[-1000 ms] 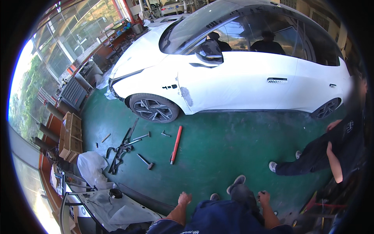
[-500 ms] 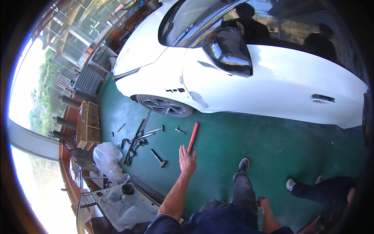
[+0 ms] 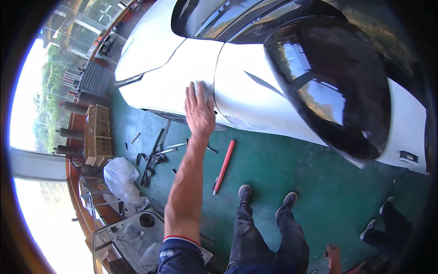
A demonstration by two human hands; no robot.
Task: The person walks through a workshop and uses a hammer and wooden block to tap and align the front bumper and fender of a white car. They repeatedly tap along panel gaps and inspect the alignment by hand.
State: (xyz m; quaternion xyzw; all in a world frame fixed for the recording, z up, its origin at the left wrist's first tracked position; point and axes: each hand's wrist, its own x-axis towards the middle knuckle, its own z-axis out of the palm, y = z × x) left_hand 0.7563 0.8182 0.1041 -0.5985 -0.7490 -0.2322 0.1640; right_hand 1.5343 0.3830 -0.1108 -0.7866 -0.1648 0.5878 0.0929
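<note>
My left hand (image 3: 199, 112) reaches out over the front fender (image 3: 169, 84) of a white car, fingers stretched and slightly apart. It appears to lie flat on the panel just ahead of the door seam, and it covers the patch beneath it. A dull grey scuffed area shows beside the fingers. Low at the right of my legs hangs my right hand (image 3: 332, 253), its fingers curled in; whatever may be inside them is hidden. The car's black side mirror (image 3: 328, 91) looms large to the right of my left hand, above the white door (image 3: 246, 100).
A red bar-like tool (image 3: 224, 166) lies on the green floor, left of my feet. Black straps (image 3: 149, 166) and several hand tools are scattered farther left. Beyond stand a wooden crate (image 3: 97, 132), gas cylinders, a plastic bag (image 3: 121, 178) and a detached door panel (image 3: 132, 235). Another person's legs (image 3: 388, 233) show at right.
My left hand has moved from over the floor by the red tool up to the fender. The car and mirror now look closer. My right hand has shifted lower and to the right in view.
</note>
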